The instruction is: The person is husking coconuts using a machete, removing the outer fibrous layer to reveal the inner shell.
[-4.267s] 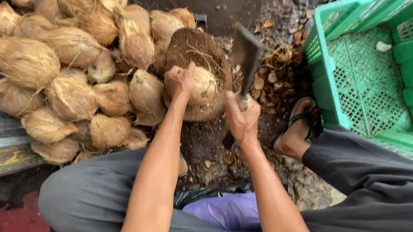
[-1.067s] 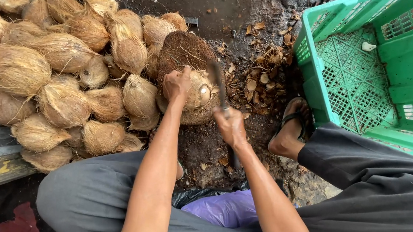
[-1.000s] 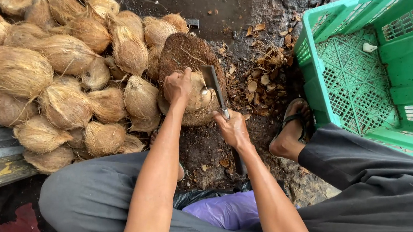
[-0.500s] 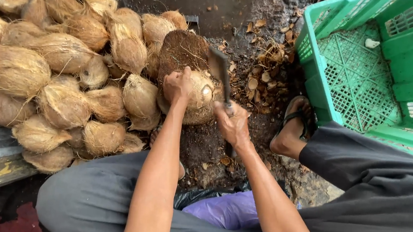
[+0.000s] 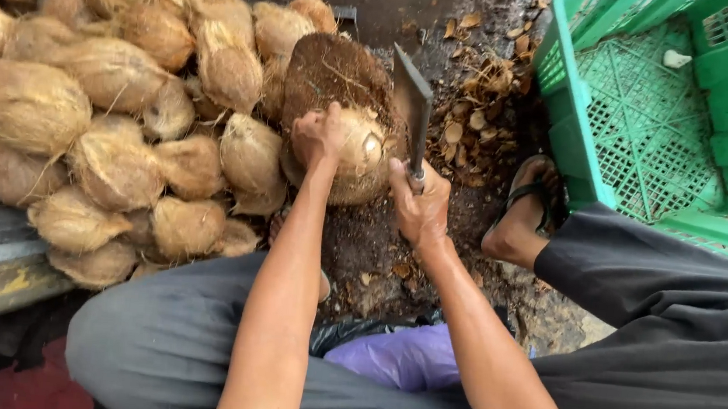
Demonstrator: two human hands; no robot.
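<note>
A seated person's left hand [image 5: 319, 135] clamps down over the top of a partly husked coconut [image 5: 358, 156], pinning it against a dark, fibrous chopping block [image 5: 334, 70] so it cannot roll, while the right hand [image 5: 421, 209] is closed tight around the handle of a cleaver [image 5: 412, 103], blade raised just beside the nut's right flank. Unhusked coconuts [image 5: 117, 121] lie heaped to the left, within arm's reach; a green plastic crate [image 5: 652, 124] stands open at right, beside a sandalled foot [image 5: 525, 214], over ground littered with husk chips [image 5: 472, 117]
</note>
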